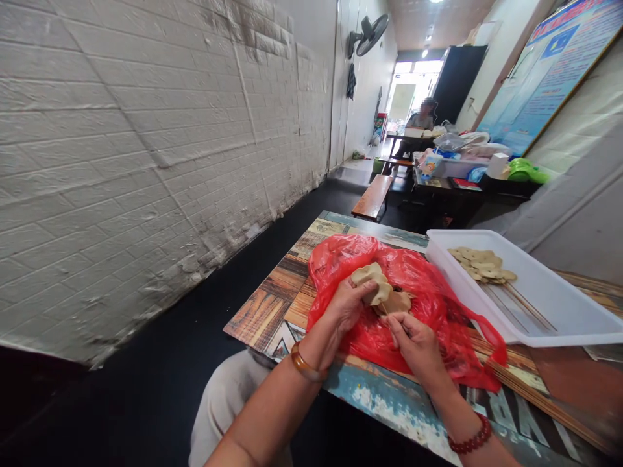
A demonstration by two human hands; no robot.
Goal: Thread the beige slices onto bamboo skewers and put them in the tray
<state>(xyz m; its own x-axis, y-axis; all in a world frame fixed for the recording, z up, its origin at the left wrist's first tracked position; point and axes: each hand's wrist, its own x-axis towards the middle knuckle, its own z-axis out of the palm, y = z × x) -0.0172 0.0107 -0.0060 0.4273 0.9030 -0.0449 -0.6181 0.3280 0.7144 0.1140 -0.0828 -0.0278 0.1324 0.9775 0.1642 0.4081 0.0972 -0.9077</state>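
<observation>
My left hand (346, 303) is closed on a few thin, round, tan slices (374, 280), its thumb pressed over them. My right hand (415, 340) pinches a thin wooden skewer (385, 312) whose upper end meets the held slices; how far it runs through them I cannot tell. Under both hands spreads an opened red plastic bag (413, 263), with more tan slices (398, 303) lying in it. To the right, a white plastic tray (574, 311) holds a heap of tan slices (481, 264) on wooden skewers.
Loose wooden skewers (545, 399) lie along the right side of the wood-patterned table (272, 292). Beyond it stand a bench (374, 196) and a cluttered table (438, 183). A person (422, 120) sits farther back. A white brick-patterned wall (170, 143) runs along the left.
</observation>
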